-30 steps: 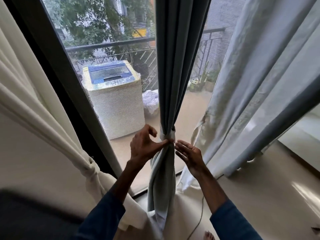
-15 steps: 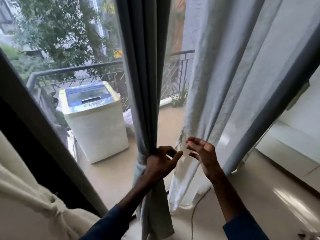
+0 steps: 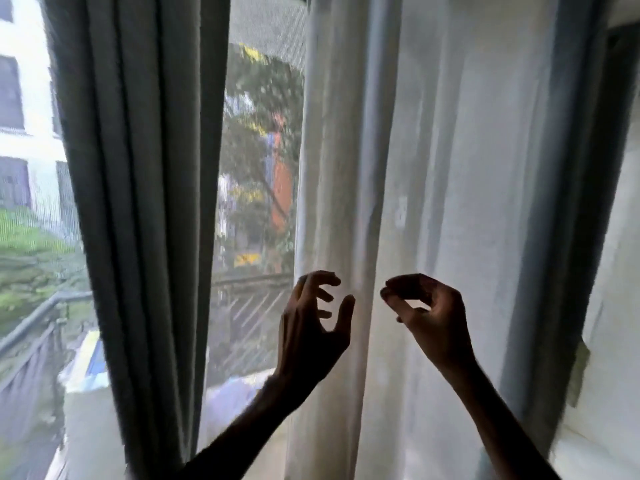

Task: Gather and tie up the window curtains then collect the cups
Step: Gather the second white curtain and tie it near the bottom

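Note:
A dark grey curtain (image 3: 138, 202) hangs gathered in folds at the left, in front of the window. A pale white curtain (image 3: 433, 202) hangs loose across the right half. My left hand (image 3: 311, 334) is raised at the white curtain's left edge, fingers curled and apart, holding nothing. My right hand (image 3: 429, 317) is up in front of the same curtain, fingers bent with thumb and fingertips close together; no cloth shows between them. No cups are in view.
Through the window glass (image 3: 256, 168) I see a balcony railing (image 3: 38, 323), trees and buildings. A washing machine top (image 3: 90, 362) peeks out low at the left. A dark frame (image 3: 609, 168) and wall stand at the right.
My left hand let go of the tied grey curtain and both hands rose to the white curtain. The view swung up and to the right.

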### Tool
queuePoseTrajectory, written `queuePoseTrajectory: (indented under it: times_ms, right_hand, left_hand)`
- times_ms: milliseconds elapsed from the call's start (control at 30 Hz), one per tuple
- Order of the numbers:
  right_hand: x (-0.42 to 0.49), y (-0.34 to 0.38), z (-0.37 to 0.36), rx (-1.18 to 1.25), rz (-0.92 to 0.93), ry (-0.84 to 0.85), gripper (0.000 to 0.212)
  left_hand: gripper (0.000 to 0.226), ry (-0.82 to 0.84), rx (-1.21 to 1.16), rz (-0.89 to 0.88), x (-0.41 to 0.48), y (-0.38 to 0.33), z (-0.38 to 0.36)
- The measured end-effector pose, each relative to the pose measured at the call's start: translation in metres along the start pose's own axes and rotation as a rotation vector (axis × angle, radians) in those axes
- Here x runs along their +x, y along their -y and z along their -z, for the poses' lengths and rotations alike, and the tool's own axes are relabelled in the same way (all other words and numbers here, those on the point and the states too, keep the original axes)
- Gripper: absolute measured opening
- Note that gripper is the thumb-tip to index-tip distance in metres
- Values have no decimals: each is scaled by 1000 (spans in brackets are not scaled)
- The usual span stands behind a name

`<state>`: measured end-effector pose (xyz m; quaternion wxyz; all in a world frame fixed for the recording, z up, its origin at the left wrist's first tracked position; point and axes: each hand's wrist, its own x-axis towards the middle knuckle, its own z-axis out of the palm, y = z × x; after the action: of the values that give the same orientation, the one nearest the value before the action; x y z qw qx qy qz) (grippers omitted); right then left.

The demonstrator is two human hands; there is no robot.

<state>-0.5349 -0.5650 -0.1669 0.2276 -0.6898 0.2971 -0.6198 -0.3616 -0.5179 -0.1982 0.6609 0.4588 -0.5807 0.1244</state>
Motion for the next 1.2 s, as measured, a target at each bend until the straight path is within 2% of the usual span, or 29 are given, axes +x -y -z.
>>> queuePoseTrajectory:
  times_ms: [133,267,433,700,867,933,1000,1100,1200]
  right_hand:
    - [70,36,16,-36,223,-57,15]
    - [133,71,28,-70,389,-108,29]
    - [205,115,35,-142,546,-225,53]
    - [312,184,24,-241,516,-263,88]
    - [364,225,31,-215,414,-307,83]
    - [381,233,26,-254,409,-304,70]
    - [395,236,20,-328,462,-325,47]
    - [409,226,20,-369,543,-389,40]
    - [422,206,38,-385,522,-469,37]
  left_hand:
    - [44,-134,56,-135,71,-33,-9]
    - [58,-221,123,-186,137,-72,-9]
    - [72,-243,171,-235,209,-126,-7]
    - [71,-362,335,-446,312,-186,-5]
    - [66,-401,452,-485,366,-214,0]
    - [66,-416,484,-491,385,-219,3]
    - [67,-408,522,-505,399,-218,7]
    - [54,-324,639,-529,412,-210,7]
    - [39,-204,667,-518,421,-204,-1]
